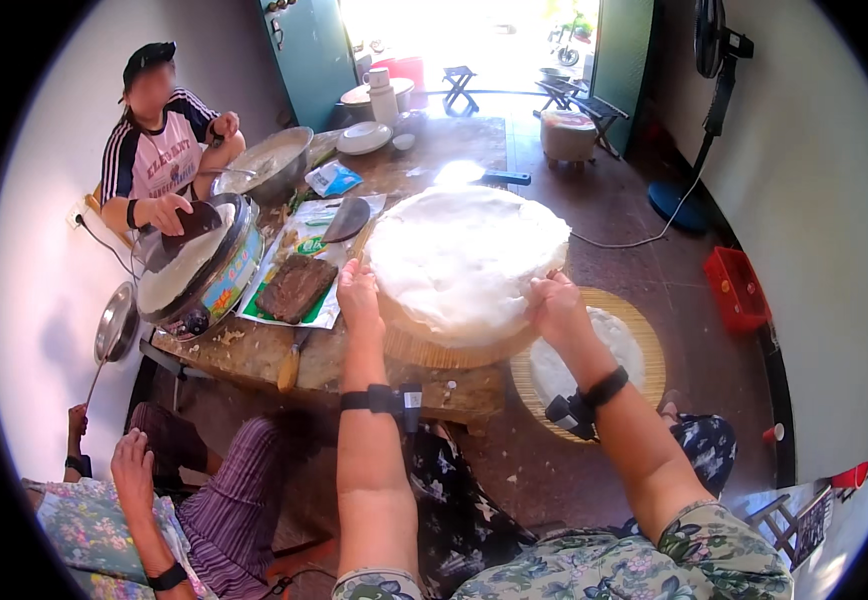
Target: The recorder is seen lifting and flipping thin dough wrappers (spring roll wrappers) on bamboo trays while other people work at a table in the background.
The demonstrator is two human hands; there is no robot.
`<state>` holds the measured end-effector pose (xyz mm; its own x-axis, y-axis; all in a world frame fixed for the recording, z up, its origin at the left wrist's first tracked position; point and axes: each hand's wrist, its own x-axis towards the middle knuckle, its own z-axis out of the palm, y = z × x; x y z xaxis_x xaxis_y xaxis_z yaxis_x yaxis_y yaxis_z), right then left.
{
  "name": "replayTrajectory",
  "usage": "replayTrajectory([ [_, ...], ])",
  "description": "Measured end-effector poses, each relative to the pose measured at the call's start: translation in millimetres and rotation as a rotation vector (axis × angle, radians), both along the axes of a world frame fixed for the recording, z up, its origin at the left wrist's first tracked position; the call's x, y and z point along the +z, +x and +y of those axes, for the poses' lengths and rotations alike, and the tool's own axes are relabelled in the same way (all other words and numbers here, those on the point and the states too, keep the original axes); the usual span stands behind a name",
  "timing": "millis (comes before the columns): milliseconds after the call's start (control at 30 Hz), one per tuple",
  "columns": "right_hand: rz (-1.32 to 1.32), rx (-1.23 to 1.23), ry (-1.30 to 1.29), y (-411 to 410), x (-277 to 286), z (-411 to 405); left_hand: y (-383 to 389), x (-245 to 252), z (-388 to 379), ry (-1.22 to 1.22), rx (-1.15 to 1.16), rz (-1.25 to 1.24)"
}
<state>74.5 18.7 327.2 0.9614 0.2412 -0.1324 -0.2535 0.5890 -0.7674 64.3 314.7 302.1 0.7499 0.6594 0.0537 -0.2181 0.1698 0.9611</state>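
Note:
A stack of thin white pancakes (468, 255) lies on a round woven mat (456, 357) at the table's near right corner. My left hand (361, 292) pinches the stack's left edge, and my right hand (556, 304) pinches its right edge with curled fingers. How many layers the fingers hold cannot be seen. Left of my left hand, a brown block (296, 289) rests on a printed plastic bag (325, 315). Beside it lies a dark half-round scraper (348, 220). Below my right forearm, another white round pancake (618, 341) sits on a lower woven mat (651, 375).
Across the table a co-worker (160, 161) holds a dark scraper (192, 223) over a round griddle (243, 262). A batter bowl (295, 150) stands behind. A wooden-handled knife (289, 371) lies near the front edge. Another person's hand (134, 469) is at lower left. A fan (719, 82) stands right.

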Motion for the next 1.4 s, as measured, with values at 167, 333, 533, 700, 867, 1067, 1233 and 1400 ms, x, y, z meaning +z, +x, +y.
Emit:
replayTrajectory([
  [167,-0.014,0.013,-0.024,0.4,-4.6,5.2,-4.6,-28.4,-12.9,0.242,0.106,-0.031],
  [333,0.008,0.014,-0.076,-4.0,-5.8,7.7,-23.8,-13.9,-25.1,0.498,0.15,0.12],
  [533,-0.064,0.048,-0.345,-8.8,-1.9,-11.3,-14.0,-25.2,-30.3,0.858,0.266,0.232],
  [700,-0.066,0.008,-0.406,-8.3,-5.1,-31.3,-12.0,-39.1,-10.2,0.902,0.242,0.185],
  [867,-0.247,-0.292,-0.77,14.6,-16.5,-66.1,-10.0,-33.3,-22.1,0.821,0.194,0.167],
  [1067,-0.406,-0.435,-0.966,60.3,-18.3,-61.8,-15.5,-33.9,-17.4,0.817,0.193,0.176],
  [1233,-0.476,-0.229,-1.064,96.3,-31.0,-60.8,-17.3,-25.8,-24.8,0.879,0.178,0.203],
  [1400,-0.383,-0.358,-0.944,91.2,-33.4,-52.7,-20.7,-19.5,-30.7,0.727,0.176,0.214],
])
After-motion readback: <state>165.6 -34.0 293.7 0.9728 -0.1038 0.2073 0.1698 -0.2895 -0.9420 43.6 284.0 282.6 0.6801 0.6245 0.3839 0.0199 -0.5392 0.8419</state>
